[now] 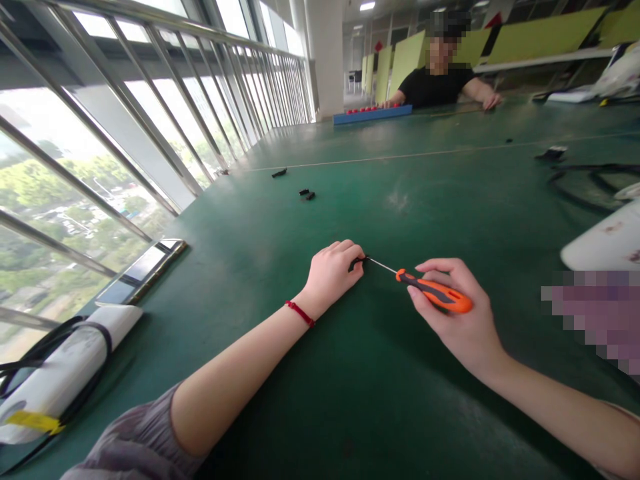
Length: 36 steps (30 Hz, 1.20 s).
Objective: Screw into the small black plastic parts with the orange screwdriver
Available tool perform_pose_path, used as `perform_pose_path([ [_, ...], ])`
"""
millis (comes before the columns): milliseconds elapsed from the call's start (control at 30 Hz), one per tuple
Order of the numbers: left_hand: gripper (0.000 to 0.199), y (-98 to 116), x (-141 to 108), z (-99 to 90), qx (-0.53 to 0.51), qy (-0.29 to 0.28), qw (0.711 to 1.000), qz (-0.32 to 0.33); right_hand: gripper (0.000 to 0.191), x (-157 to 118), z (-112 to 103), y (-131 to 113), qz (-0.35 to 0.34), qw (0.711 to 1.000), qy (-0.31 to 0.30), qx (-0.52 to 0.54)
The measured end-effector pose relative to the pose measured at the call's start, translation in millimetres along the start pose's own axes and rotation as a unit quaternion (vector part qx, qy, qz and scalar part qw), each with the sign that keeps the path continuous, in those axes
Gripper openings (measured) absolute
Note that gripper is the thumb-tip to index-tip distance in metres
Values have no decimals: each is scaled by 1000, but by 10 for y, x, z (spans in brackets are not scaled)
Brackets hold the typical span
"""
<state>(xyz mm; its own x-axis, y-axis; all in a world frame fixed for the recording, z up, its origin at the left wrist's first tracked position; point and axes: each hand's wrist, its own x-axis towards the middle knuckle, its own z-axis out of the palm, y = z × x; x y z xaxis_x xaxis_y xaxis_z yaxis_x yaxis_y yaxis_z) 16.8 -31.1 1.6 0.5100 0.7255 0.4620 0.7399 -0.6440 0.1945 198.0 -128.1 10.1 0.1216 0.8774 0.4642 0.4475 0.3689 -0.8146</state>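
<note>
My right hand (457,313) holds a screwdriver (440,295) with an orange and dark grey handle, its thin metal shaft pointing left. The shaft's tip meets a small black part (356,262) pinched in my left hand (334,272), just above the green tabletop (320,373). My left fingers hide much of that part, so I cannot tell its kind. A red cord bracelet (300,313) circles my left wrist.
Small black pieces (307,195) lie farther back on the table. At left are a phone (145,270) and a white device with black cable (65,373); at right, a white object (607,240). Across the table sits a person (433,87) by a blue tray (373,115).
</note>
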Motion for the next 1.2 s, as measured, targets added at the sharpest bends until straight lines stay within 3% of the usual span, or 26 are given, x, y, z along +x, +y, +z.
perform_pose_path([
  [100,12,3,-1,-3,0,-3,1000,3,25,12,10,14,-25,999,24,14],
  [200,13,6,-1,-9,-2,-9,1000,9,28,13,6,4,-21,999,-22,18],
  [333,14,5,-1,-12,-4,-15,1000,8,16,-4,-11,-16,22,998,-62,15],
  [400,13,5,1,-11,-5,-17,1000,3,17,-9,-12,-12,30,998,-42,19],
  [533,12,9,6,-8,-7,-20,1000,-8,26,-2,4,16,-16,999,33,7],
  [667,11,15,7,-13,-10,-21,1000,-10,33,-4,6,16,-12,999,-21,25],
  [800,10,16,6,-16,-16,-22,1000,-11,19,-16,-8,-15,6,999,-52,-7],
  [1000,9,10,3,-8,-25,-20,999,-15,20,-1,4,5,-36,999,31,-6],
  [1133,8,12,3,-8,-30,-19,999,-17,33,-2,5,29,-33,999,-18,20],
  [1200,8,13,4,-12,-32,-21,999,-19,30,-9,-4,20,-21,999,-43,11],
])
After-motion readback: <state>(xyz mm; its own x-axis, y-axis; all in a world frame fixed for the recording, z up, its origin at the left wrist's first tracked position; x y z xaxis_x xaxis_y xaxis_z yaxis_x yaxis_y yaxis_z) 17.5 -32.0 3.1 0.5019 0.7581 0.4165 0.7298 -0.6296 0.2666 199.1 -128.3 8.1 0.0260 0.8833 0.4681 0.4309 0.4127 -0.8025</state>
